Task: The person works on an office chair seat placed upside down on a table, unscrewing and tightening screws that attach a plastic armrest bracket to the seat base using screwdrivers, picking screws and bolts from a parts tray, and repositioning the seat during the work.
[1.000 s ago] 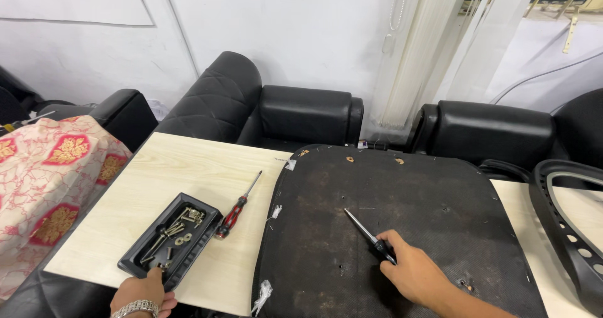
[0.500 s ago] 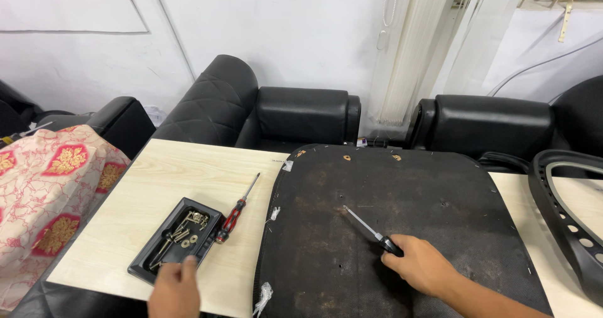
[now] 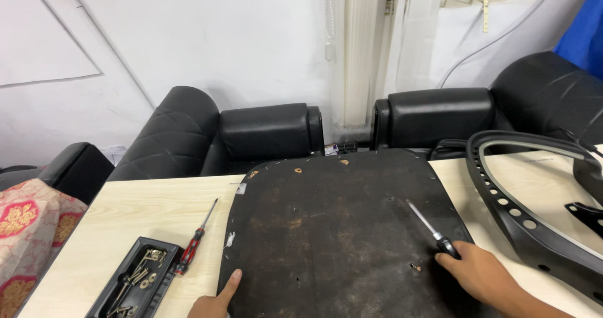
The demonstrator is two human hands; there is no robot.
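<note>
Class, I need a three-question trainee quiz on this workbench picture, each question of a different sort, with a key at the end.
1. True or false: the right hand holds a screwdriver with its shaft lying on the dark seat panel.
2. The left hand touches: A) the black parts tray, B) the seat panel's edge, C) the red-handled screwdriver.
3. Fill in: the red-handled screwdriver lies on the table between the tray and the ____.

Key: 1 true; 2 B; 3 seat panel.
</note>
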